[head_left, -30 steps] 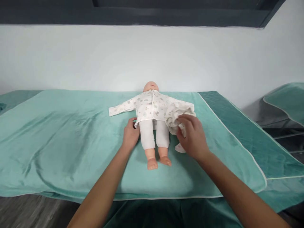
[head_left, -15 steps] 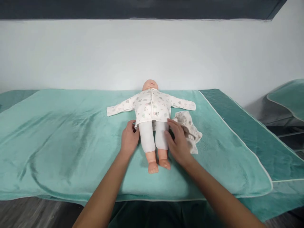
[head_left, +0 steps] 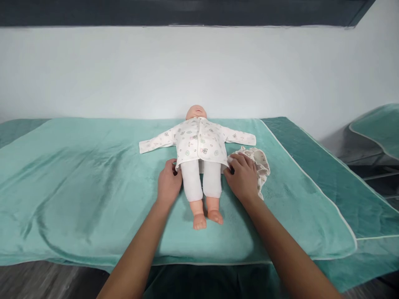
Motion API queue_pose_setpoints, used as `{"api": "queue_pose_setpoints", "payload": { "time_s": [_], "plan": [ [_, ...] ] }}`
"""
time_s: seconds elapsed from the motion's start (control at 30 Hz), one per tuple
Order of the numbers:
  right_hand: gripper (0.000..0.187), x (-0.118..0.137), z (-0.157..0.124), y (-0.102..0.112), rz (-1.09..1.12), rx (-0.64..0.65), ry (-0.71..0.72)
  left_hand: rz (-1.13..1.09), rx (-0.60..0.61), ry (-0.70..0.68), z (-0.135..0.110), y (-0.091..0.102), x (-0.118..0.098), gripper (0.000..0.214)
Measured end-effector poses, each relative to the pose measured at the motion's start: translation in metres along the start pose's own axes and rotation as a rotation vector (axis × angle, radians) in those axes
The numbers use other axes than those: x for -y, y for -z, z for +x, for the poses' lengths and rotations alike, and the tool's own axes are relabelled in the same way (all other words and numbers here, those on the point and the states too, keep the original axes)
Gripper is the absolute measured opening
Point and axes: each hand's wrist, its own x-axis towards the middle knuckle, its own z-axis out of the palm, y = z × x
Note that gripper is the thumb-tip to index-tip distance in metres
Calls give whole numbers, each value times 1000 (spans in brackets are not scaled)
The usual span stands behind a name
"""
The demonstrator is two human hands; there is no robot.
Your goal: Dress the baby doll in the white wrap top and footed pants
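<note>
A baby doll (head_left: 197, 112) lies on its back, feet toward me, its head close to the wall. It wears a white patterned baby shirt (head_left: 199, 141), front closed, both sleeves spread out sideways. White cloth covers its upper legs (head_left: 212, 180); the lower legs and feet are bare. My left hand (head_left: 170, 180) is closed on the shirt's lower edge at the doll's left-of-view side. My right hand (head_left: 242, 174) pinches the opposite lower corner of the shirt. Beside and partly under that hand lies a crumpled patterned cloth garment (head_left: 262, 164).
A light green plush blanket (head_left: 93, 187) with pale piping covers the bed, wrinkled at the left. Darker green bedding (head_left: 327, 178) shows at the right. A white wall (head_left: 199, 70) rises behind the bed. Another green-covered surface (head_left: 380, 128) stands at the far right.
My right hand has moved right, off the doll's leg, and closed on the shirt's hem corner, spreading it outward. The crumpled garment has shifted slightly right. My left hand stays at its corner.
</note>
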Motion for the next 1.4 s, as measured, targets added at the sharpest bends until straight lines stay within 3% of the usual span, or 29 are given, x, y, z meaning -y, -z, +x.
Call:
{"api": "queue_pose_setpoints", "payload": {
  "time_s": [0.13,0.23,0.33,0.43,0.5,0.67,0.73,0.9,1.07,1.2,1.3,1.4],
  "plan": [
    [8,-2,-6,3,11,-34,23,53,21,-10,0,-1,0,30],
    [7,-3,-11,7,60,-71,99,45,-46,-62,-1,-1,3,29],
    [18,-12,-19,16,166,-211,111,-38,-143,-194,-6,2,2,28],
    [30,-36,-24,25,157,-327,-3,-102,-192,-369,-14,6,-4,27],
    [39,-56,-23,29,95,-255,-130,-97,-184,-495,-20,6,-9,27],
    [43,-84,-1,41,93,161,-343,26,-36,-745,-34,-1,-15,27],
    [36,-82,10,51,172,186,-380,74,-21,-779,-38,-1,-16,28],
    [26,-49,43,97,426,72,-242,11,-7,-775,-37,9,-39,26],
    [30,28,83,163,775,225,130,-384,142,-626,-27,36,-108,40],
    [29,93,92,205,1018,456,388,-767,226,-672,-27,70,-164,56],
    [34,119,92,223,1149,546,461,-825,202,-664,-34,95,-184,51],
    [38,125,93,234,1200,562,470,-869,137,-561,-40,116,-189,30]
  ]
}}
